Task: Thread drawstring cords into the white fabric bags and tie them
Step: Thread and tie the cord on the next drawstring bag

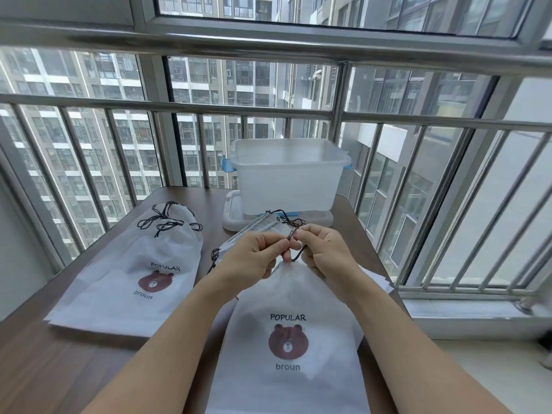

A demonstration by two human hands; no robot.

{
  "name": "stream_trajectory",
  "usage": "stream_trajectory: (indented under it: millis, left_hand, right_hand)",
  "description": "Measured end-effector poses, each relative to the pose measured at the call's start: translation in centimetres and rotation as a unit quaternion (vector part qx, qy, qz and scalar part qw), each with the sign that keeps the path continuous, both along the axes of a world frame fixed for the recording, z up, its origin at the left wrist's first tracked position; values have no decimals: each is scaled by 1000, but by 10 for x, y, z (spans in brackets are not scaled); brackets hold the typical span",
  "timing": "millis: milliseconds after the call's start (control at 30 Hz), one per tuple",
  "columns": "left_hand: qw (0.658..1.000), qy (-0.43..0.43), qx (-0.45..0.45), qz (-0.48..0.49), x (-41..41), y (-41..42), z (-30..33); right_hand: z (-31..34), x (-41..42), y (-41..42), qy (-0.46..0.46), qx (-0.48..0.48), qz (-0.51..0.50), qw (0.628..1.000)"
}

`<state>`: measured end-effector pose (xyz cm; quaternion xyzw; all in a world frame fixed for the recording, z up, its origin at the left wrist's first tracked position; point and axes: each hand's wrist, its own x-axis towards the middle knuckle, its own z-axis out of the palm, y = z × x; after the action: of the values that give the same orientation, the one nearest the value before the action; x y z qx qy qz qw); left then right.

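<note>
Dark cord [294, 245] sits pinched between both hands just above the gathered mouth of the near bag [291, 330], which lies flat on the table [59, 363] with its bear print up. Left hand [254, 258] curls its fingers and thumb onto the cord from one side, and right hand [324, 252] does the same from the other, with a short loop standing up between the fingertips and a tail dropping toward the bag's neck. By the look of it the threading on this bag is finished and the tying is in hand; the next move likely calls for passing one end through the loop and drawing the two hands apart to cinch the knot close to the fabric. Beyond the hands lie more bags [257, 231] with loose cords, to the left a pile of tied bags [128, 273], and behind them a clear bin [288, 177] resting on its lid
</note>
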<state>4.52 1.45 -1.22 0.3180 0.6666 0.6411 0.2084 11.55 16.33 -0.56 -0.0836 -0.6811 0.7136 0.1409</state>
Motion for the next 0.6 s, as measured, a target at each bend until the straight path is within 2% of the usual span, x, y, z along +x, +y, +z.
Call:
stream_trajectory:
  millis: [100,233,333,500,567,600]
  left_hand:
    - [1000,-7,10,3,0,0,0]
    - [1000,1,1,-13,2,-2,0]
    - [1000,-19,10,-18,0,-1,-1]
    - [999,-29,16,-14,-3,2,-5]
    - [999,-28,24,-3,-3,2,-5]
    - [999,-26,30,10,-3,2,-6]
  right_hand:
    - [3,0,5,-37,22,27,999]
    - [6,4,6,-9,73,37,997]
    - [4,0,7,3,27,7,1000]
    - [-3,-7,9,-29,-93,14,995]
    - [-4,-8,9,-32,-99,10,995]
    - [-3,-7,9,-27,-66,-1,997]
